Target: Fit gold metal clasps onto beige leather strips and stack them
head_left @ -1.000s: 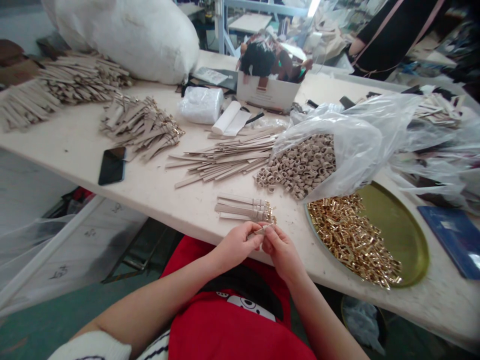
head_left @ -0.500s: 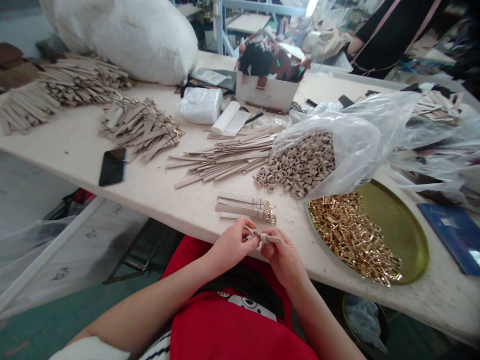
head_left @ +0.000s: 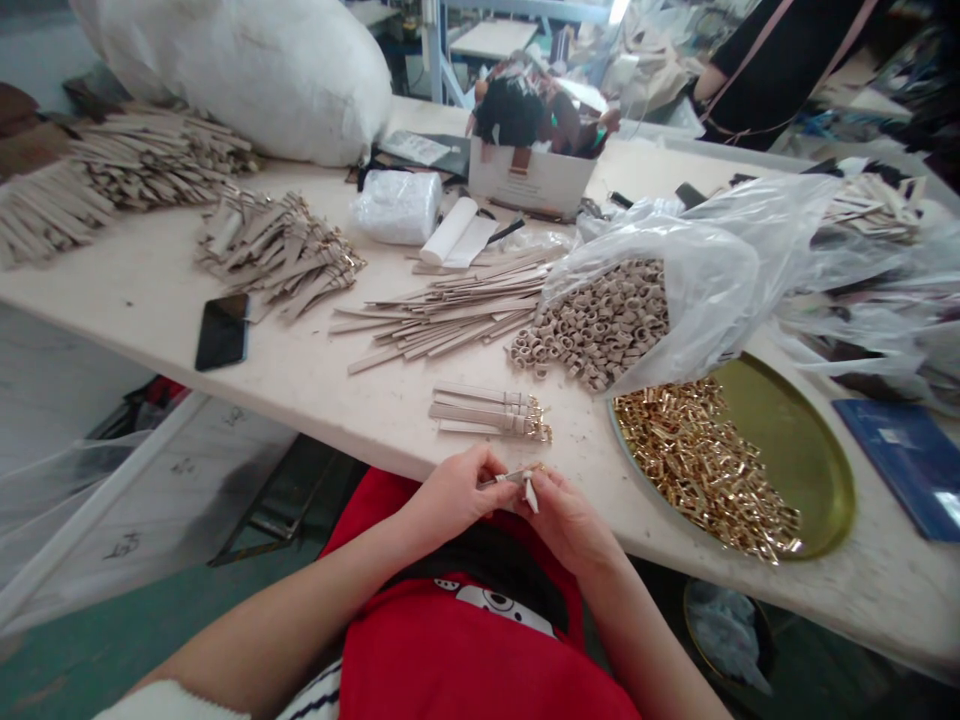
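Note:
Close together at the table's front edge, my left hand point(head_left: 466, 488) and my right hand point(head_left: 564, 512) are both closed on one beige strap point(head_left: 512, 478). A pale end of it sticks down by the right fingers, and a bit of gold shows at its top. Just beyond my hands lies a small row of beige straps point(head_left: 480, 411) with loops and gold buckles at their right ends. Past that, loose plain strips point(head_left: 450, 318) lie beside a heap of small beige loops point(head_left: 600, 325) spilling from a clear plastic bag point(head_left: 712, 265).
Gold buckles point(head_left: 705, 470) fill part of a round tray point(head_left: 814, 450) on the right, with a blue booklet point(head_left: 900, 465) beyond. Leftward are a phone point(head_left: 223, 331), buckled straps point(head_left: 277, 255) and a white sack point(head_left: 285, 80). A filled box point(head_left: 529, 180) stands behind; another person point(head_left: 780, 70) is at back right.
My right hand has turned the strap: its free end, which pointed right, now points down towards me. Both hands stay close together, and the gold part now shows on top.

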{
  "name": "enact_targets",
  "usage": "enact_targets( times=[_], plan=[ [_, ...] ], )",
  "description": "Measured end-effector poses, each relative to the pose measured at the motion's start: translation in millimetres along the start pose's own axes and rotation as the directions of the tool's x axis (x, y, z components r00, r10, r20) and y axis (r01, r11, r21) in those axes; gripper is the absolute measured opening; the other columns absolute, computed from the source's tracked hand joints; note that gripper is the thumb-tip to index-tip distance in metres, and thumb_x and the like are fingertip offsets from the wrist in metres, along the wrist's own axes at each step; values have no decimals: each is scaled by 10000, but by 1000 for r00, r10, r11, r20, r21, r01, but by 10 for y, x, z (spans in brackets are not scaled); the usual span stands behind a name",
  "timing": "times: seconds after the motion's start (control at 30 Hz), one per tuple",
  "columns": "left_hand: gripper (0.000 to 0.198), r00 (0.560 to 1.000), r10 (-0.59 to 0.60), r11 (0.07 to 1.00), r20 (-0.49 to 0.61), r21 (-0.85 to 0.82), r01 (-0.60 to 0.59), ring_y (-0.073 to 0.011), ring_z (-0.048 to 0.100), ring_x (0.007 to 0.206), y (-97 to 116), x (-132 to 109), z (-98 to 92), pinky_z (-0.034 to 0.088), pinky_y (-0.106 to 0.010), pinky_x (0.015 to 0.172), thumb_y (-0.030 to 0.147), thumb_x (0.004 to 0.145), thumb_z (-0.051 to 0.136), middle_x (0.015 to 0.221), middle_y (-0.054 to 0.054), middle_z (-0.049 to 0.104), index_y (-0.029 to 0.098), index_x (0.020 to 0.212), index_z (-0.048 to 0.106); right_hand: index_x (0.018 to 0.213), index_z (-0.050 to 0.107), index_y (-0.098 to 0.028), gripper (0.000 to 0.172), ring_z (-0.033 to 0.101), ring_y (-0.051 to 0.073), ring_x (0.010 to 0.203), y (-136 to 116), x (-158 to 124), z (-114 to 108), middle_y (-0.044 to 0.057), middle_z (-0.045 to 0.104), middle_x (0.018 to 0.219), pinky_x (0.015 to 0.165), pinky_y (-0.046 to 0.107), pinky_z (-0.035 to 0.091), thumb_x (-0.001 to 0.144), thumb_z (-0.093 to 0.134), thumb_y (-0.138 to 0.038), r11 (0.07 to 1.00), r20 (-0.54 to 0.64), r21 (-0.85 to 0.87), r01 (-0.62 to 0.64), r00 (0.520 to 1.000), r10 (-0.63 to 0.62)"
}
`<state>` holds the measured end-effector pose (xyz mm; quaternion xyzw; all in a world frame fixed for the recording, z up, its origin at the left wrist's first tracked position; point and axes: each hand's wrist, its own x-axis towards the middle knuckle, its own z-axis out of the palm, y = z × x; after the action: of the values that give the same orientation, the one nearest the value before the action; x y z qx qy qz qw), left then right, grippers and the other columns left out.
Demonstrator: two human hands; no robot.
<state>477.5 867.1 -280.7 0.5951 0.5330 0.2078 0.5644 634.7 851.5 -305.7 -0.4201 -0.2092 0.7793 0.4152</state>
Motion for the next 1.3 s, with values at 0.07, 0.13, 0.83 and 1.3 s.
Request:
enact_targets(
  times=[0.07, 0.13, 0.83, 1.3],
  plan=[
    [272, 999, -15, 992, 43, -127, 20, -108, 498, 547, 18, -26, -1, 371, -207, 508, 418, 731, 574, 606, 33, 529, 163, 780, 490, 693, 501, -186, 269, 439, 102, 598, 16, 14, 9, -29, 490, 647, 600, 242, 389, 687, 642, -416, 983, -79, -130, 133, 986, -144],
    [257, 998, -21, 978, 66, -208, 35, -107, 515, 554, 33, -38, 7, 385, -207, 523, 378, 723, 592, 606, 35, 534, 158, 800, 484, 673, 460, -189, 278, 417, 96, 583, 40, 23, 19, -41, 457, 628, 586, 236, 371, 698, 636, -403, 913, -168, -331, 239, 937, -307],
    [288, 978, -110, 885, 179, -429, 178, -107, 567, 611, -37, -11, 82, 413, -216, 589, 336, 690, 633, 672, -2, 613, 126, 866, 545, 816, 468, -209, 144, 390, 94, 469, 69, -44, -40, -65, 424, 537, 456, 222, 302, 786, 504, -345, 641, -54, -727, 247, 910, -411],
    [394, 931, -246, 774, 271, -524, 356, -93, 572, 584, -77, -26, 49, 413, -209, 589, 420, 586, 726, 640, -14, 633, 111, 748, 543, 828, 496, -218, 94, 417, 121, 487, 159, -114, -139, -44, 468, 555, 499, 250, 302, 800, 495, -307, 458, 62, -840, 290, 891, -450]
  ],
)
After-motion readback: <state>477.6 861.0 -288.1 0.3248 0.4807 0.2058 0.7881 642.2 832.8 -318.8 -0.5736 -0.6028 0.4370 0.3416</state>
